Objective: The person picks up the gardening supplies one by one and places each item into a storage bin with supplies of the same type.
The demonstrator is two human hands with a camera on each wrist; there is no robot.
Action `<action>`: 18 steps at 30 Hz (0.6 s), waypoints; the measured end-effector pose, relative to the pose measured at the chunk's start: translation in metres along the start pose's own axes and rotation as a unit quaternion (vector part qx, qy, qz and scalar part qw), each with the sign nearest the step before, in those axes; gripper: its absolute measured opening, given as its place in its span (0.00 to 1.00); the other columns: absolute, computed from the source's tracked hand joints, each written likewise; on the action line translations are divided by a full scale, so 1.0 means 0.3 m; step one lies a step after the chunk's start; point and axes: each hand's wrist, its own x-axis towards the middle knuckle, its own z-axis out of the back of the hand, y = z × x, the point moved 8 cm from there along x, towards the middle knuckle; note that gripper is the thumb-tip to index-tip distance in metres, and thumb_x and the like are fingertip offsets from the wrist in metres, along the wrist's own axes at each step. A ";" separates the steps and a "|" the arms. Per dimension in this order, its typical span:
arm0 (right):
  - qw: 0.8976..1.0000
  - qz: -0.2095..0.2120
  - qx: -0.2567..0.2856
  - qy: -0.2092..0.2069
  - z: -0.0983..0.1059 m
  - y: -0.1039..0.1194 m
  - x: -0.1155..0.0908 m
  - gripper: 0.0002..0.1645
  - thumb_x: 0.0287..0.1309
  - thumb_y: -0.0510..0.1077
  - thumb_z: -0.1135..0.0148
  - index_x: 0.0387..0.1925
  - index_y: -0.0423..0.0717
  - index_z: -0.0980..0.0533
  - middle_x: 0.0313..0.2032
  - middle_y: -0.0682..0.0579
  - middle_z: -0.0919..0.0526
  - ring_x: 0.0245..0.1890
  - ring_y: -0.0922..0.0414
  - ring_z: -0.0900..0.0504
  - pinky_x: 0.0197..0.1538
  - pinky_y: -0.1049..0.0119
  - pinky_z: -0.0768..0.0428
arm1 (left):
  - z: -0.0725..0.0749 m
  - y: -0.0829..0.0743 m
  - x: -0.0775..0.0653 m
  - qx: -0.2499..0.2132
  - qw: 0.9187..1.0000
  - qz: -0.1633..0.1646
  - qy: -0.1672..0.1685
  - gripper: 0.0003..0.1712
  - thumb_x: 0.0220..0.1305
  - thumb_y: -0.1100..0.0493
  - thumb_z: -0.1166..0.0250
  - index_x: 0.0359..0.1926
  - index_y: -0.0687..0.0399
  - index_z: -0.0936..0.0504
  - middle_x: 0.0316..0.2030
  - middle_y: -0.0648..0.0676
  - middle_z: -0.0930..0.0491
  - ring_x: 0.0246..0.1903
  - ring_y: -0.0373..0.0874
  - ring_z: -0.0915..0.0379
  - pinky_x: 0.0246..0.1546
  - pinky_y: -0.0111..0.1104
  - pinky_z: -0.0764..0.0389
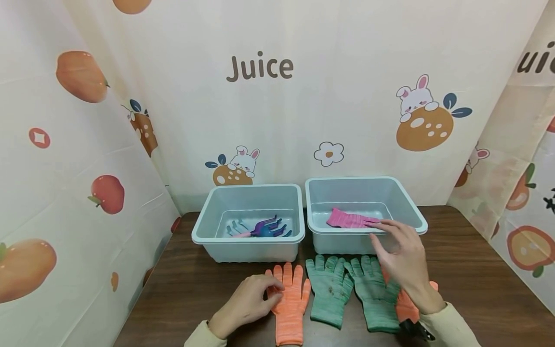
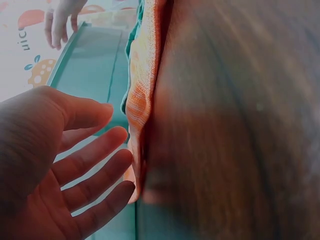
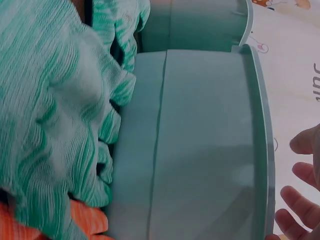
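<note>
My left hand (image 1: 251, 300), its fingers loosely bent, hovers at the left side of an orange glove (image 1: 289, 308) lying flat on the table. In the left wrist view the fingertips (image 2: 120, 135) are right at that glove's edge, with nothing in the grasp. My right hand (image 1: 403, 250) is raised at the front rim of the right bin (image 1: 347, 241), fingers spread and holding nothing. Inside that bin lies a pink glove (image 1: 349, 220), its fingers toward my right hand. Two green gloves (image 1: 330, 294) lie in front of the bin; a second orange glove (image 1: 406, 306) is partly hidden under the right one.
The left bin (image 1: 256, 251) holds purple, blue and pink items (image 1: 264, 229), perhaps gloves. Both light-blue bins stand side by side at the back of the brown wooden table (image 1: 173, 299). A printed curtain (image 1: 277, 111) hangs behind and at the sides.
</note>
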 end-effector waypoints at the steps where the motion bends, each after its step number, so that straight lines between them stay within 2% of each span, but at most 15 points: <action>1: 1.000 0.000 -0.003 -0.004 0.004 -0.004 0.001 0.19 0.47 0.33 0.21 0.45 0.40 0.11 0.49 0.39 0.12 0.53 0.39 0.20 0.66 0.74 0.38 | -0.002 0.001 0.000 -0.001 1.000 -0.001 0.002 0.06 0.71 0.56 0.30 0.45 0.48 0.09 0.37 0.39 0.12 0.32 0.28 0.25 0.34 0.29 0.22; 6: 1.000 -0.013 -0.022 -0.015 0.024 -0.032 0.006 0.17 0.47 0.35 0.20 0.42 0.37 0.11 0.48 0.38 0.11 0.52 0.38 0.20 0.58 0.62 0.35 | -0.012 0.010 0.003 -0.002 1.000 0.009 0.014 0.06 0.71 0.55 0.29 0.45 0.47 0.09 0.37 0.37 0.14 0.33 0.29 0.26 0.34 0.28 0.22; 11: 0.998 -0.030 -0.042 -0.025 0.053 -0.068 0.017 0.14 0.53 0.36 0.23 0.42 0.34 0.12 0.47 0.36 0.12 0.50 0.36 0.20 0.51 0.48 0.34 | -0.022 0.017 0.006 0.012 0.999 0.033 0.032 0.06 0.70 0.54 0.28 0.45 0.44 0.09 0.39 0.37 0.13 0.36 0.29 0.25 0.41 0.30 0.19; 18: 0.996 -0.060 -0.059 -0.034 0.086 -0.119 0.019 0.11 0.56 0.36 0.27 0.40 0.34 0.12 0.48 0.34 0.12 0.50 0.33 0.21 0.48 0.43 0.36 | -0.028 0.010 0.004 0.037 0.998 0.036 0.048 0.06 0.69 0.52 0.27 0.46 0.42 0.10 0.43 0.38 0.12 0.44 0.31 0.21 0.49 0.36 0.16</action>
